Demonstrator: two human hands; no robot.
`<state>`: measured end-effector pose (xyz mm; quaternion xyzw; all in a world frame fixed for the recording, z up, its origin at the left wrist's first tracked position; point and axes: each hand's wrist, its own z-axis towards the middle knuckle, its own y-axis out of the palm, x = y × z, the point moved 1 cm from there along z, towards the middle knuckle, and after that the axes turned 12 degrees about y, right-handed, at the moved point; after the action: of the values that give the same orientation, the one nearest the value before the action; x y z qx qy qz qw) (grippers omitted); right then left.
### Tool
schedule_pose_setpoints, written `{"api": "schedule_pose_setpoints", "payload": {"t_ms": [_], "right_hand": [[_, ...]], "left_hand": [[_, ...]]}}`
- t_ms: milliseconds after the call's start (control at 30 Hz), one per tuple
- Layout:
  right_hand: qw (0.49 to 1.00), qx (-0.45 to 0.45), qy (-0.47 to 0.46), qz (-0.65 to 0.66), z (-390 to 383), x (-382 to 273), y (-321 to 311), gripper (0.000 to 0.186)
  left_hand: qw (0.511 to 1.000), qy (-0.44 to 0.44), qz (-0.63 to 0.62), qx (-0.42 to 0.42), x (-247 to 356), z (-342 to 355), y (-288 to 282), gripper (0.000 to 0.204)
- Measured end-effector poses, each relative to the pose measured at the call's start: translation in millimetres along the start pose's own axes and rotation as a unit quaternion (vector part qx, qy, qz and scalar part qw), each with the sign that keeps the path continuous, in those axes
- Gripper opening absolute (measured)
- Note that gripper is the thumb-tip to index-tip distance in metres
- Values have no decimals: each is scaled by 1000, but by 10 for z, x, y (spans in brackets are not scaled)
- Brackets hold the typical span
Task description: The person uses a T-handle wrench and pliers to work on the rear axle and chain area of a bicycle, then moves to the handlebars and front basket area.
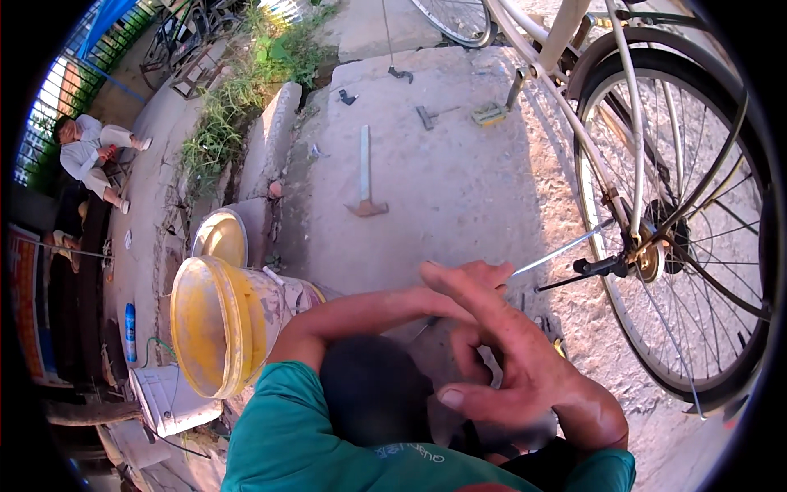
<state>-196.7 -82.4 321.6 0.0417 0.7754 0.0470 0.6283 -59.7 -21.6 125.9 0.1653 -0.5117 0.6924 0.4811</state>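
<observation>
My right hand (pixel 525 377) is in front, its thumb held out and some fingers bent, with nothing visible in it. My left hand (pixel 484 275) reaches across behind it, mostly hidden by its index finger. A long silver rod (pixel 553 250) runs from beside my left fingers toward the rear hub of a white bicycle (pixel 635 139); whether I grip it is unclear. A black fitting (pixel 600 266) with a dark bar sits at the hub. A hammer (pixel 366 164) lies on the concrete ahead, with small tools (pixel 425 116) and a yellow-green object (pixel 489 115) farther off.
A yellow bucket (pixel 205 328), a round lid (pixel 220 244), a white container (pixel 164 398) and a blue can (pixel 130 332) stand to my left. Another person (pixel 90 156) sits beyond them. Weeds (pixel 221 131) edge a broken kerb (pixel 270 139). A second wheel (pixel 459 20) shows at the top.
</observation>
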Motion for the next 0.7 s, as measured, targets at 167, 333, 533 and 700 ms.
{"api": "schedule_pose_setpoints", "payload": {"t_ms": [167,333,533,700], "right_hand": [[1000,-6,-30,1,19,24,19,104],[996,17,-82,-37,108,246,11,90],[991,72,19,-108,138,583,-148,59],[911,153,188,-335,86,1002,-460,32]], "left_hand": [[1000,-10,12,21,-53,19,18,24],[987,-149,-59,-5,-227,92,50,23],[955,-239,19,-173,-722,52,365,32],[978,-149,-125,-72,-485,60,213,42]]}}
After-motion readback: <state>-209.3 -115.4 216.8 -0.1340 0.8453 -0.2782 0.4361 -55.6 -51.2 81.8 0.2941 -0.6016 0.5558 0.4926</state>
